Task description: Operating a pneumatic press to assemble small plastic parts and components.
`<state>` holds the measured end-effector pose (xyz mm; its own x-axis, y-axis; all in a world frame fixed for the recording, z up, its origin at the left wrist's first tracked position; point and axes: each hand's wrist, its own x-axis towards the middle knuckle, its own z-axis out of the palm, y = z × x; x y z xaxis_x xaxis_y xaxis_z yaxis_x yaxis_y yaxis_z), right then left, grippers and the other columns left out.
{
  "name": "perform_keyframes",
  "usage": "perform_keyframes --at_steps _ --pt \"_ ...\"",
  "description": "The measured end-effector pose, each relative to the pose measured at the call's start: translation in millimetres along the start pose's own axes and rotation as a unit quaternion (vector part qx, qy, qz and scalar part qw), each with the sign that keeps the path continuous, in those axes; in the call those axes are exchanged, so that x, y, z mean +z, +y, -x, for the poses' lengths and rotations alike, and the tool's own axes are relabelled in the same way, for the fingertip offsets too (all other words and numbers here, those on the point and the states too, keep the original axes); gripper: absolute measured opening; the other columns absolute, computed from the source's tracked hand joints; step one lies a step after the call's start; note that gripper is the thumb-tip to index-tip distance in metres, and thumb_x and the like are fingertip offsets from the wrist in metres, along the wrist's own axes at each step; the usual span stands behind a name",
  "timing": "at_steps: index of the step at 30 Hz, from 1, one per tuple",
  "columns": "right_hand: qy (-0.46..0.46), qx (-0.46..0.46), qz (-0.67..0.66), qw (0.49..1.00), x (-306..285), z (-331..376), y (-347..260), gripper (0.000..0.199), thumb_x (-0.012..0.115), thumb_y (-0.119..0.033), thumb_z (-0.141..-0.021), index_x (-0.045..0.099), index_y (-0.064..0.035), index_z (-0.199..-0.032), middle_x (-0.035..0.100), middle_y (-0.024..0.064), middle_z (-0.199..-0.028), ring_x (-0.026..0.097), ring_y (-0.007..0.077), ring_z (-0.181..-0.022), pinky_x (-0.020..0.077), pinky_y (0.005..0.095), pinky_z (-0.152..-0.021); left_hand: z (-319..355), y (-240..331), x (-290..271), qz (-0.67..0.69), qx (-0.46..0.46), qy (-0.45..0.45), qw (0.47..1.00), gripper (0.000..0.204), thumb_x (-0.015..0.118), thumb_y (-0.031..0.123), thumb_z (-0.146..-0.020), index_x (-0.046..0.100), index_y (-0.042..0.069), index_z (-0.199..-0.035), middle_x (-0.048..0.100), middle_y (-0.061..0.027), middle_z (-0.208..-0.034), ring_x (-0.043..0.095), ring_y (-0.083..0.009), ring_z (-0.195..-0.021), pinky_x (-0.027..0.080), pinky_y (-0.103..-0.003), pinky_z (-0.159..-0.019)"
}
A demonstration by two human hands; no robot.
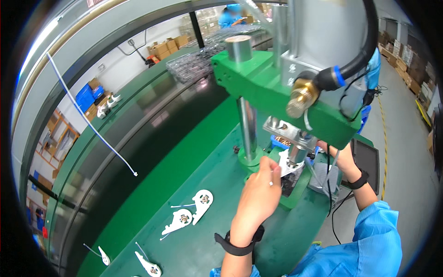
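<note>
A: Where is the workpiece sitting?

B: The white plastic part [287, 162] lies on the fixture of the green press [272, 87], right under the ram [295, 154]. The left hand [259, 194] has its fingertips closed on the near edge of that part, pinching it lightly.

A: And the other hand?

B: The right hand [339, 159] reaches in behind the press head, which hides most of it; I cannot tell whether its fingers are open or closed on anything.

A: What makes this step go well?

B: I'd judge the part must sit flat and square in the fixture, with fingers well apart from the ram before it comes down. A tilted part would likely be pressed crooked.

A: What else is on the bench?

B: More white parts [194, 210] lie on the green table [203, 249] near the left forearm, well apart from the press
</note>
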<state>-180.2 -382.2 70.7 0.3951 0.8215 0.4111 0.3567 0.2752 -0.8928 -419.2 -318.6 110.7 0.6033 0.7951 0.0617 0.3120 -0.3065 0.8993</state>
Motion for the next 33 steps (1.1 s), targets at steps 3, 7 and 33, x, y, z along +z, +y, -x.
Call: perform_keyframes --at_steps 3,7,33 --pt "-0.041 0.002 -0.040 0.998 2.0 -5.6 -14.9 0.016 0.062 -0.004 -0.076 0.061 0.0039 -0.090 0.062 0.0030 -0.078 0.056 0.0076 -0.072 0.0444 0.0213 -0.065 -4.5 -4.8 0.5 0.001 0.002 0.016 1.000 0.016 0.044 0.018 -0.089 0.044 0.003 -0.090 0.049 -0.0093 -0.057 0.042 -0.0153 -0.053 0.033 -0.031 -0.051" --pt "-0.074 -0.003 -0.045 0.996 14.4 -12.1 -29.8 0.019 0.063 -0.003 -0.075 0.060 0.0049 -0.091 0.062 0.0040 -0.078 0.056 0.0089 -0.073 0.0442 0.0218 -0.067 -3.9 -3.7 0.6 0.010 -0.001 0.018 1.000 0.016 0.044 0.019 -0.089 0.045 0.002 -0.088 0.048 -0.0066 -0.056 0.038 -0.0125 -0.053 0.030 -0.029 -0.050" --pt "-0.030 -0.022 0.047 0.998 3.0 -1.7 4.6 0.031 0.054 -0.011 -0.083 0.051 0.0005 -0.112 0.052 -0.0011 -0.082 0.045 0.0062 -0.070 0.0364 0.0208 -0.059 -3.0 -4.8 0.4 -0.029 0.026 0.029 0.999 0.016 0.044 0.018 -0.089 0.046 0.002 -0.089 0.050 -0.0142 -0.056 0.048 -0.0247 -0.052 0.035 -0.036 -0.052"
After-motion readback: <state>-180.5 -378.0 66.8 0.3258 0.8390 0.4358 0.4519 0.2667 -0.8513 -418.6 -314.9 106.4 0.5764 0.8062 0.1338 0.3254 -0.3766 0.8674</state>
